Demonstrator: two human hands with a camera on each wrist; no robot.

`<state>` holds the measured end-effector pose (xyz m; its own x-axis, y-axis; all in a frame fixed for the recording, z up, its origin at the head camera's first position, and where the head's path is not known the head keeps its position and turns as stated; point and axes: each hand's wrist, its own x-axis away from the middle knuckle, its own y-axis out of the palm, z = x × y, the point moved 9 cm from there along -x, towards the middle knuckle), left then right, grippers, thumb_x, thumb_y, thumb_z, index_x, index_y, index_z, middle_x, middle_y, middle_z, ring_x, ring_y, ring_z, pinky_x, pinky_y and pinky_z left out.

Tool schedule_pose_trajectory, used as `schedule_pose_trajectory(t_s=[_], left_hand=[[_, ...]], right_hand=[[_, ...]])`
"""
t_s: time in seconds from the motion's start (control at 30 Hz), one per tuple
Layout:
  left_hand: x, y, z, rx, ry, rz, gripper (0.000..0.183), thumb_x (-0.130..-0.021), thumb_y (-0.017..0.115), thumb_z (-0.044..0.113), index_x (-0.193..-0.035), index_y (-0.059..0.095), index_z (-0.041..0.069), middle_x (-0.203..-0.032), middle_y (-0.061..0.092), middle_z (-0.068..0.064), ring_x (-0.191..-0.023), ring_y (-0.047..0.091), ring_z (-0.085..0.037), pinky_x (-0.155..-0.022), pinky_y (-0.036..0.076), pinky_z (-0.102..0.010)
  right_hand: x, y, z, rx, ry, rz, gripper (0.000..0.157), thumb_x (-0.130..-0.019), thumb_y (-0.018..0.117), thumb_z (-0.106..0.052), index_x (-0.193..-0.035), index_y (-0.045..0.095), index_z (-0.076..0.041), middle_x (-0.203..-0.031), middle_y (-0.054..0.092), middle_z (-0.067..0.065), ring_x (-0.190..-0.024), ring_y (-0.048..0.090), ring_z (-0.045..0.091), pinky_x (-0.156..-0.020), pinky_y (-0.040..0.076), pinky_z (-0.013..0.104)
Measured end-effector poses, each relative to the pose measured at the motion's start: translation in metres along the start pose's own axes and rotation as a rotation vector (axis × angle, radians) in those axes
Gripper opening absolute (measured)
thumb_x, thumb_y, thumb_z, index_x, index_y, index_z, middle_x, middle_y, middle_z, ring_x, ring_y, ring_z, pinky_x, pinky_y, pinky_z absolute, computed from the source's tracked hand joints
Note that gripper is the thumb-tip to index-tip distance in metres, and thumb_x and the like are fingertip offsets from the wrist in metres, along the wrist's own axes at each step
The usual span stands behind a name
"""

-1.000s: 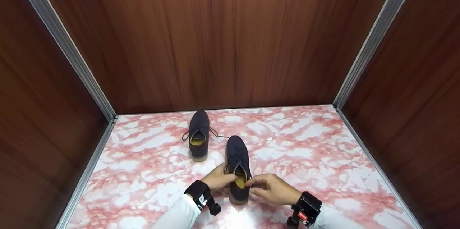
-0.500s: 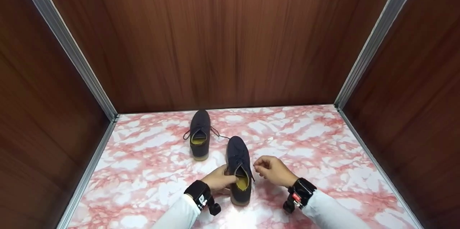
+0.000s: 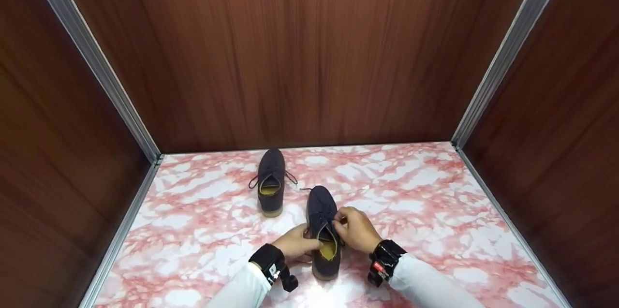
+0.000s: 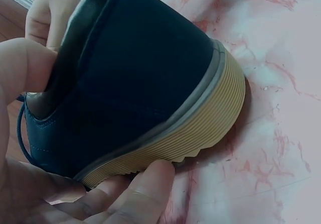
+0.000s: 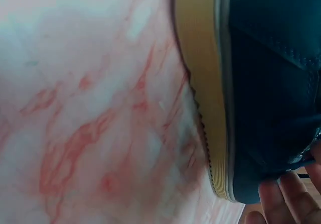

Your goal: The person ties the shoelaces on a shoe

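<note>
A dark navy lace-up shoe (image 3: 319,200) with a yellow insole and a ribbed tan sole (image 4: 220,113) stands on the table, toe pointing away. My left hand (image 3: 294,243) grips its left side. The thumb (image 4: 25,66) hooks into the shoe's opening, and the fingers (image 4: 145,191) reach under the sole. At the shoe's right side, my right hand (image 3: 357,230) pinches a dark shoelace (image 5: 302,163) near the eyelets. Part of the lacing is hidden behind those fingers. The matching shoe (image 3: 272,165) sits farther back on the left, its laces spread to both sides.
Pink-and-white marbled table surface (image 3: 411,192) surrounds the shoes. A brown wood-grain back panel (image 3: 309,56) and side panels (image 3: 546,153) enclose it, with grey metal posts at the corners. The far shoe's toe is close to the back panel.
My right hand left the shoe's heel opening, moved forward clear of the shoe, then came back left onto the laces. The left hand keeps its hold. The near shoe shifted very slightly.
</note>
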<state>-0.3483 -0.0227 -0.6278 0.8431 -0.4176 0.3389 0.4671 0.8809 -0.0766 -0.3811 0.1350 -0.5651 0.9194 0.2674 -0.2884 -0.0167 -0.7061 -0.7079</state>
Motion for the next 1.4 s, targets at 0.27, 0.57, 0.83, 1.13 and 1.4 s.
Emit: schedule_pose_trajectory(t_s=[0.27, 0.57, 0.83, 1.13, 1.4], left_hand=[[0.0, -0.003, 0.002, -0.031, 0.022, 0.021, 0.079, -0.085, 0.074, 0.019, -0.154, 0.039, 0.0, -0.112, 0.069, -0.012, -0.08, 0.073, -0.019, -0.076, 0.064, -0.042], [0.007, -0.007, 0.004, -0.071, 0.035, 0.025, 0.084, -0.084, 0.074, 0.019, -0.156, 0.036, -0.001, -0.112, 0.07, -0.013, -0.076, 0.071, -0.017, -0.075, 0.064, -0.041], [0.009, 0.002, 0.005, -0.041, 0.029, 0.007, 0.077, -0.083, 0.071, 0.014, -0.151, 0.041, -0.003, -0.108, 0.074, -0.012, -0.076, 0.071, -0.015, -0.076, 0.065, -0.041], [0.009, -0.005, 0.01, -0.122, 0.027, 0.062, 0.061, -0.086, 0.077, 0.018, -0.137, 0.053, -0.006, -0.103, 0.071, -0.009, -0.073, 0.069, -0.014, -0.07, 0.063, -0.038], [0.006, -0.026, 0.04, -0.335, 0.111, 0.228, 0.08, -0.087, 0.077, 0.056, -0.14, 0.053, 0.001, -0.135, 0.061, -0.022, -0.107, 0.069, -0.034, -0.089, 0.059, -0.047]], right_hand=[[0.004, -0.024, 0.042, -0.117, 0.262, 0.07, 0.016, -0.091, 0.07, -0.012, -0.078, 0.062, -0.016, -0.071, 0.065, -0.005, -0.067, 0.057, 0.007, -0.066, 0.046, 0.023], [0.017, -0.045, 0.081, -0.368, 0.483, 0.114, 0.017, -0.099, 0.058, -0.009, -0.083, 0.061, -0.004, -0.082, 0.076, 0.014, -0.068, 0.072, 0.015, -0.07, 0.06, 0.027], [0.024, -0.052, 0.09, -0.385, 0.533, 0.132, 0.02, -0.099, 0.056, -0.01, -0.083, 0.064, -0.002, -0.078, 0.075, 0.009, -0.066, 0.071, 0.014, -0.065, 0.059, 0.024], [0.022, -0.066, 0.095, -0.356, 0.546, 0.187, 0.022, -0.097, 0.056, -0.011, -0.091, 0.069, 0.005, -0.074, 0.075, 0.007, -0.063, 0.071, 0.016, -0.055, 0.053, 0.024], [0.021, -0.073, 0.096, -0.437, 0.546, 0.221, 0.023, -0.099, 0.058, -0.012, -0.087, 0.066, 0.005, -0.07, 0.072, 0.007, -0.061, 0.069, 0.014, -0.062, 0.062, 0.035]])
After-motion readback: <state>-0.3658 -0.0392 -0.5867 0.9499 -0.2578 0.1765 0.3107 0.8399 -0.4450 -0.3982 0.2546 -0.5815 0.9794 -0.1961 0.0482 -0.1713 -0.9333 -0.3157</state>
